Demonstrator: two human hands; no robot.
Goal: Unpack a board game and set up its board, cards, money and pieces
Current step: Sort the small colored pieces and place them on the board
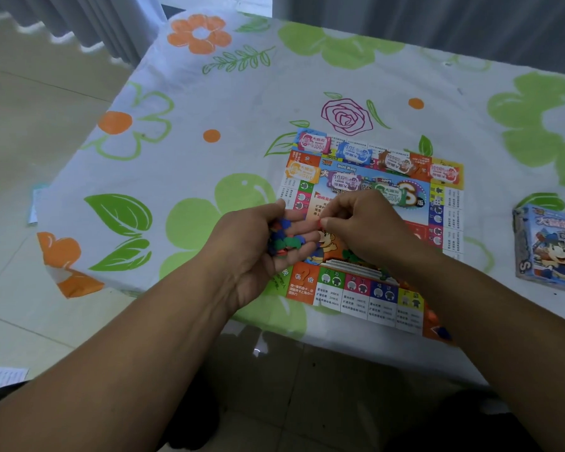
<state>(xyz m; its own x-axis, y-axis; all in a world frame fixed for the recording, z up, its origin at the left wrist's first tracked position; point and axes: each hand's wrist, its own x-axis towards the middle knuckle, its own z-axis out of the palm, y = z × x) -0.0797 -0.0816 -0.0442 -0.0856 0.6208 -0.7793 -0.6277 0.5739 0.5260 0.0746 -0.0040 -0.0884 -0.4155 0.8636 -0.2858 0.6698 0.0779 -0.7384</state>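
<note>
The colourful paper game board (349, 288) lies flat on the table in front of me. Several play-money stacks (354, 154) lie across its far half. My left hand (248, 252) is cupped palm up over the board's left edge and holds several small blue, green and red game pieces (286, 238). My right hand (366, 226) hovers over the board's middle, with thumb and forefinger pinching one small red piece (323, 222) beside the left palm. A few loose pieces (442, 331) lie at the board's near right corner.
The game box (550, 249) sits at the right edge of view. The table wears a floral tablecloth (190, 132), and its near edge runs just below the board. Paper sheets (4, 378) lie on the tiled floor at the left.
</note>
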